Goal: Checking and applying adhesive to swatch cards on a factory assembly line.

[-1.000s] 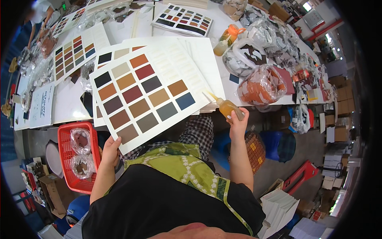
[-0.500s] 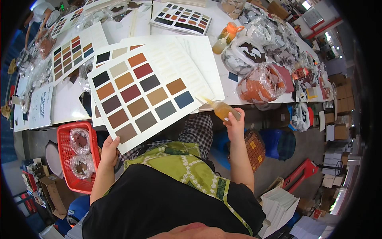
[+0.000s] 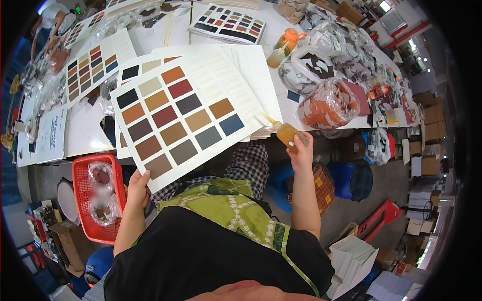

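Observation:
My left hand [image 3: 137, 185] grips the lower left corner of a white sample card [image 3: 202, 155] that carries rows of coloured swatches. The card lies tilted over the near table edge, on top of other cards. In my right hand [image 3: 302, 152] is a squeeze bottle [image 3: 286, 134] of amber liquid, its thin nozzle pointing left over the edge of a white sheet [image 3: 251, 103] printed with pale outlines. Whether the nozzle touches the sheet I cannot tell. Under the held card, another swatch card [image 3: 131, 72] shows only in part.
A red basket [image 3: 79, 195] with plastic-wrapped rolls stands left below the table. On the table's right are a bag of brown pieces [image 3: 329, 106], a second amber bottle [image 3: 275, 58] and an orange-capped jar [image 3: 291, 38]. A swatch booklet [image 3: 228, 23] lies at the back. Another person [image 3: 55, 17] is far left.
My right hand and the squeeze bottle have shifted slightly up and to the right, and the nozzle now tilts more upward. My left hand and the card have barely moved.

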`<state>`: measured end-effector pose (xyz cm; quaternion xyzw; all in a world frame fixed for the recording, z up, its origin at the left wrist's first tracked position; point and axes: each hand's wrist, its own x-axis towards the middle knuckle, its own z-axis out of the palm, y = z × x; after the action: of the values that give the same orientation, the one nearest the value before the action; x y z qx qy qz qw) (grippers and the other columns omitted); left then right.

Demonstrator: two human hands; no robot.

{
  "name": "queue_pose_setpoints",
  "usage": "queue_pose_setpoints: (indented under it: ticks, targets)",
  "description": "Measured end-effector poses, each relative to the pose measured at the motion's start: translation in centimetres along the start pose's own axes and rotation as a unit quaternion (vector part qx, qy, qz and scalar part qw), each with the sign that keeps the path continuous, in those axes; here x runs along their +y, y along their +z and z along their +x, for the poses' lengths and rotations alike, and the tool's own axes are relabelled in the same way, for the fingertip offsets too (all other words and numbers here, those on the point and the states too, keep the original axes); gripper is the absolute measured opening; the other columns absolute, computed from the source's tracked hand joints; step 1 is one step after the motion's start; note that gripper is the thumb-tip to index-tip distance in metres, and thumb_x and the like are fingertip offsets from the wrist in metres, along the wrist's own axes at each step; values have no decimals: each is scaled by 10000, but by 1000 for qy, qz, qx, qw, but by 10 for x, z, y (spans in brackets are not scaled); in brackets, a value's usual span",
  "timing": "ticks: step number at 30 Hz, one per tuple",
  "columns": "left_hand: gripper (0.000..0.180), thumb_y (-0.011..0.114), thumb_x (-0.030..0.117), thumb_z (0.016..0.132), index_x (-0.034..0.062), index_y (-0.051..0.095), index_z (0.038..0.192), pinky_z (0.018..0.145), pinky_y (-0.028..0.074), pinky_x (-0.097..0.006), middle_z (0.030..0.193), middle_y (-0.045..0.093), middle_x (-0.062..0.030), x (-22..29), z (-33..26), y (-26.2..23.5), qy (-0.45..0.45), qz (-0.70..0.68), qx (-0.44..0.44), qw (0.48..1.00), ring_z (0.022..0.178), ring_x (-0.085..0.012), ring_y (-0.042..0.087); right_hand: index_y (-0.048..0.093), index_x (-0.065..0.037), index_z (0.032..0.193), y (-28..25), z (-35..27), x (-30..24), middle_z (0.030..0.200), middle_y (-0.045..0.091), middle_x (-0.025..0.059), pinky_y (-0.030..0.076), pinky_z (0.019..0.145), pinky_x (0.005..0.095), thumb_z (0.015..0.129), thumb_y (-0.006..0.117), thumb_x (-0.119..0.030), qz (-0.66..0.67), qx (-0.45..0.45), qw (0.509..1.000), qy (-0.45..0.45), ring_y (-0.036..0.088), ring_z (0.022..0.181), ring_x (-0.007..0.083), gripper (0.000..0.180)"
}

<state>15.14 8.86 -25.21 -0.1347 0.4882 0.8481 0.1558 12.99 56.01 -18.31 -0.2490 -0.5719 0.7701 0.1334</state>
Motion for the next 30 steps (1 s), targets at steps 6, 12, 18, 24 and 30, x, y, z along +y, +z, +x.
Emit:
queue_pose_setpoints:
  ticks: [6,12,18,24,30]
  targets:
    - [356,471,153,918,-21,461,1228,910,414,-309,1167,566,-98,-2,5,-5,42,-1,7,999,1056,-195,545,414,-153,1094,0,-2,12,1017,525,41,481,563,271,842,611,-108,-4,-57,998,39,554,822,161,322]
    - [683,437,574,852,141,309,1365,993,319,-563,1368,377,-78,39,-3,17,176,-288,-172,925,1264,-287,350,457,-212,1106,25,4,37,1085,537,7,479,594,299,886,554,-180,298,-146,937,111,554,940,206,243]
    - [546,547,265,889,129,304,1358,966,403,-468,1355,382,-92,21,23,25,229,-213,-115,943,1233,-280,389,438,-235,1109,42,-7,47,1073,522,3,497,582,304,881,563,-176,226,-223,941,116,561,906,201,267]
    - [275,455,94,922,51,442,1193,842,490,-399,1190,529,-107,19,40,32,109,-178,50,977,1054,-242,539,494,-252,1110,52,15,57,1114,546,-22,490,595,292,898,534,-230,369,-195,894,166,550,956,176,217]
    - [274,403,117,942,45,395,1206,761,540,-403,1109,563,-147,40,43,49,106,-99,45,988,959,-266,606,504,-254,1151,41,67,40,1181,547,-8,484,587,267,921,480,-287,371,-175,906,110,553,1015,180,234]
